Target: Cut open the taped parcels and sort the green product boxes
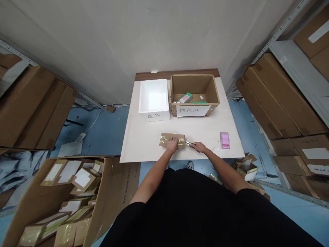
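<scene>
A small brown cardboard box (164, 140), wrapped in shiny clear tape, lies flat near the front edge of the table. My left hand (172, 144) grips it from above with bent fingers, holding it against the tabletop. Closed around the handle of a slim box cutter (189, 144) is my right hand (199, 147), just to the right of the box. The cutter's metal end points left and meets the box's right end; whether it is in the tape I cannot tell.
A white foam box (154, 115) and an open cardboard carton (173, 109) holding small green-and-white boxes stand at the table's back. A pink pixelated patch (225, 140) lies right. Left on the floor, a large carton (108, 192) holds several parcels. Shelves with cartons (272, 99) flank the table.
</scene>
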{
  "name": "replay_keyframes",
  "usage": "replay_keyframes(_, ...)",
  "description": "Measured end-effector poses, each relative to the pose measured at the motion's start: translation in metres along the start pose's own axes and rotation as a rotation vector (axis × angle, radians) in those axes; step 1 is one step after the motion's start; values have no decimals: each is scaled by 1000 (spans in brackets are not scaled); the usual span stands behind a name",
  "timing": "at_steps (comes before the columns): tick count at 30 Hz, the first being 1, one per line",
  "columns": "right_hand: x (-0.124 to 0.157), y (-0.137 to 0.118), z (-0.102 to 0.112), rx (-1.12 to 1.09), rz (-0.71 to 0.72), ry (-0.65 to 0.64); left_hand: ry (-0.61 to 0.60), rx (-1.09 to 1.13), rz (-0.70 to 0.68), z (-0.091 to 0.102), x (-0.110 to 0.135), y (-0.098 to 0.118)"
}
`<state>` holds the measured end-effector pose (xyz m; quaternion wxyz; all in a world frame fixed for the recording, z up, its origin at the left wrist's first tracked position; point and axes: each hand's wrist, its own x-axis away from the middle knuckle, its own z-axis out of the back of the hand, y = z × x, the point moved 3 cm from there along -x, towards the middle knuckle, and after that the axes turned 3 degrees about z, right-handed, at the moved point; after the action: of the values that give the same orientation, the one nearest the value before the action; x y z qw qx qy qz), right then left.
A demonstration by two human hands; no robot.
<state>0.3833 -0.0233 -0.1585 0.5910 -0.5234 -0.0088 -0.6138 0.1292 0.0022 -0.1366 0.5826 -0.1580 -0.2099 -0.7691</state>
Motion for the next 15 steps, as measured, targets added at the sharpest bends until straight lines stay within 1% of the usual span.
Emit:
replay_keyframes(3, 8, 5, 2, -61, -40, 121, 46, 44, -28, 5, -1, -3)
replay_keyframes(5, 14, 4, -1, -111, -50, 209, 88, 83, -17, 10, -4, -6)
replay_keyframes(9, 22, -8, -18, -148, -36, 294, 169, 78, -1, 17, -16, -15)
replay_keyframes(10, 22, -11, -24, -123, -28, 308, 163, 74, -3, 17, -20, -19)
replay_keyframes(13, 22, -19, -39, 13, 30, 349, 89, 68, -13, 14, -32, -31)
replay_keyframes(15, 22, -21, -47, 100, 56, 369, 63, 59, -44, 12, -39, -38)
